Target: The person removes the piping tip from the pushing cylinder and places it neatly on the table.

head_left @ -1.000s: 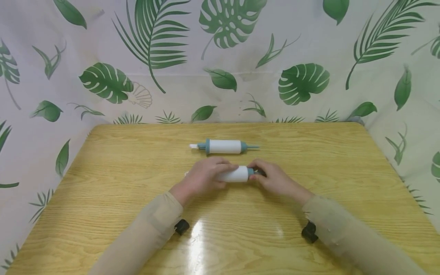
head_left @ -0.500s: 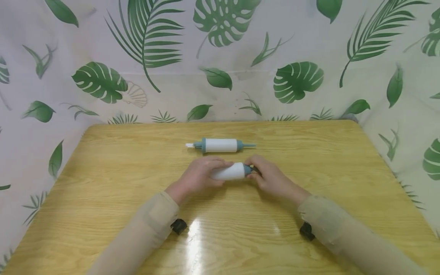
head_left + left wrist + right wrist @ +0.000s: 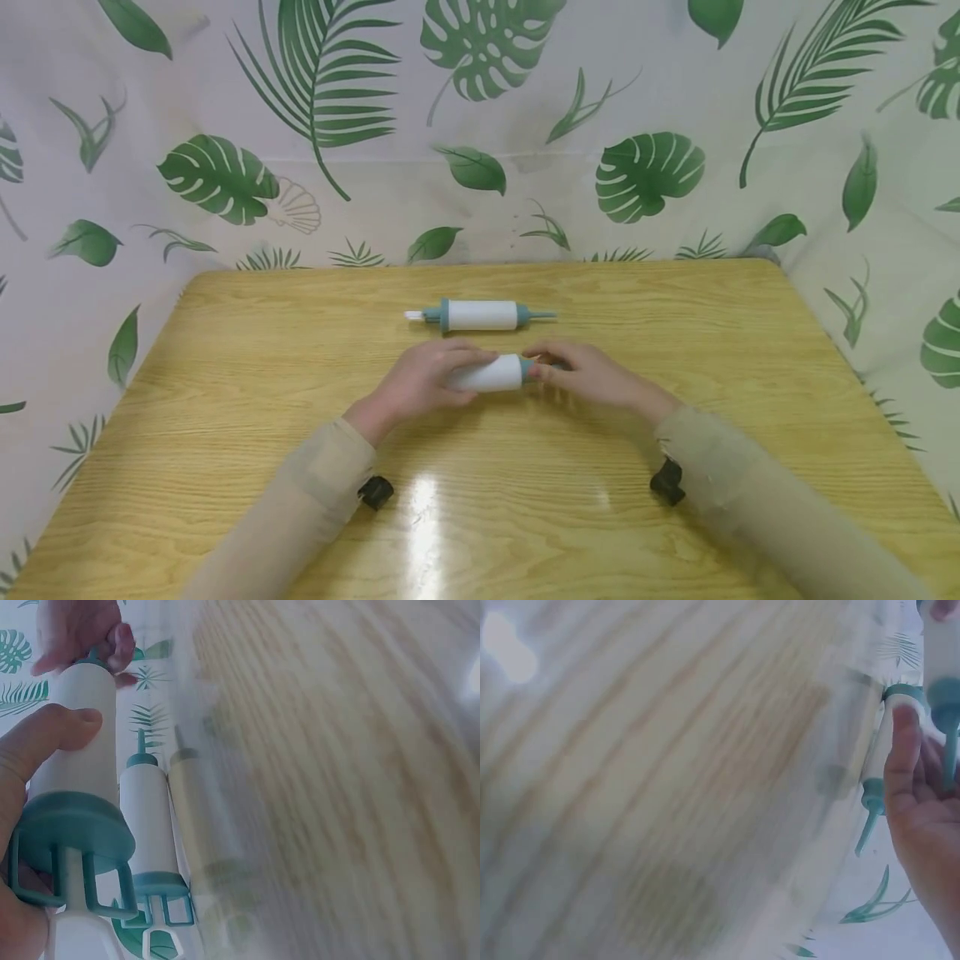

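My left hand (image 3: 420, 379) grips the white barrel of a large syringe (image 3: 495, 375), which has a teal front cap and a thin teal nozzle. In the left wrist view, the thumb (image 3: 64, 727) lies across the barrel; the teal flange and white plunger handle are nearer the camera. My right hand (image 3: 588, 375) is at the nozzle end, thumb and fingers spread loosely about it. In the right wrist view, the thumb (image 3: 905, 742) stands straight beside the nozzle (image 3: 951, 754), apart from it. A second, similar syringe (image 3: 482, 316) lies on the table just beyond.
The wooden table (image 3: 480, 500) carries both syringes, with its far edge against a leaf-patterned cloth (image 3: 360, 183). A black wrist camera (image 3: 375, 492) sits under the left sleeve, another camera (image 3: 667, 482) under the right sleeve.
My right fingers have loosened from the nozzle end they were pinching and spread out. The held syringe has shifted slightly left with the left hand. The view has turned a little.
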`<state>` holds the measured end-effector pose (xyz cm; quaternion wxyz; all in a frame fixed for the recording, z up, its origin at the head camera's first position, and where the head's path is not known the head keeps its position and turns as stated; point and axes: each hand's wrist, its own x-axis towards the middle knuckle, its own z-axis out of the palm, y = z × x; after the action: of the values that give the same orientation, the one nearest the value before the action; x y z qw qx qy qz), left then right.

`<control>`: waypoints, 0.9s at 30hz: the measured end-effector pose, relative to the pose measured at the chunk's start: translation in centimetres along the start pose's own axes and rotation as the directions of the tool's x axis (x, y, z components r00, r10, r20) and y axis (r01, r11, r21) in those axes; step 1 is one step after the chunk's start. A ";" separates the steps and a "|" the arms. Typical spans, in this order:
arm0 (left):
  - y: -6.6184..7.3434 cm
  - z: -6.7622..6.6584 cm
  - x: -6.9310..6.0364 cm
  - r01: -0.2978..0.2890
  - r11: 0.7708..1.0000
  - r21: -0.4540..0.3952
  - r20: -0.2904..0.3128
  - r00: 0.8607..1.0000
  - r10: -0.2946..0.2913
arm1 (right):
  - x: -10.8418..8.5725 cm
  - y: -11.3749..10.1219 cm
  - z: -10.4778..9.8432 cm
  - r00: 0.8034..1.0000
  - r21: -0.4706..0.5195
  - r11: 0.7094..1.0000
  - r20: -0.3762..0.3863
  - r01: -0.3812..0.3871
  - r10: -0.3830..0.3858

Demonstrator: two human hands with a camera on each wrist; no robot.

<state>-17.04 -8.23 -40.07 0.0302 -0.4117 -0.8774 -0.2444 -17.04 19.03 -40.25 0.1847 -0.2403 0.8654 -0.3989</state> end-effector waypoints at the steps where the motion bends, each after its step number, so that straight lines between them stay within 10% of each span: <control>1: 0.0 0.0 -0.1 -0.008 1.000 -0.009 -0.004 1.000 0.008 | 0.0 0.0 0.0 1.000 0.014 1.000 0.018 -0.010 0.010; 16: -0.3 0.3 -0.2 -0.105 0.993 -0.050 -0.027 0.994 0.104 | 0.0 0.0 0.5 0.997 0.104 0.993 -0.051 0.055 -0.049; 27: -0.3 0.2 -0.2 -0.105 0.993 -0.059 -0.030 0.994 0.103 | 0.1 0.3 0.4 0.997 0.219 0.973 0.056 -0.067 0.056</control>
<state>-17.06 -8.41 -40.44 0.0423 -0.4542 -0.8465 -0.2745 -16.98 18.94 -40.70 0.2439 -0.2013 0.8179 -0.4806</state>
